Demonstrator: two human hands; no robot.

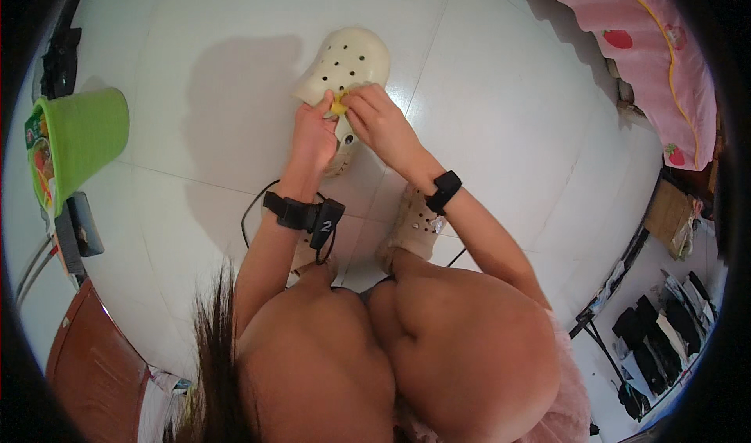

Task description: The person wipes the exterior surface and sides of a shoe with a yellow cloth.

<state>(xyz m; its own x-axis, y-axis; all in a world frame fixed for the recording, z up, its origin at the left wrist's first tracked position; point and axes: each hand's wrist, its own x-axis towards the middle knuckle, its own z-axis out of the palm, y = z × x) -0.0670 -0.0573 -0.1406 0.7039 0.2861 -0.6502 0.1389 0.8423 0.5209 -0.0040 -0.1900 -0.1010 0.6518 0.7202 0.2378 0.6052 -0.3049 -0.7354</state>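
A cream clog (pixel 344 60) with round holes is in front of me, its toe pointing away. At its left side, my left hand (pixel 313 142) is closed on the clog, the thumb beside a small yellow piece (pixel 339 105). From the right, my right hand (pixel 383 126) pinches that yellow piece against the clog's upper; its exact kind is too small to make out. A round dark-and-white spot (pixel 349 139) shows farther back on the clog, between my hands. Some fingers of both hands are hidden.
Pale floor tiles (pixel 235 21) lie around. A green bin (pixel 98 142) with packets in it is at the left. Pink fabric with strawberries (pixel 649 52) hangs at the upper right. Dark items (pixel 657 330) stand at the lower right. I wear another clog (pixel 415 228) on my right foot.
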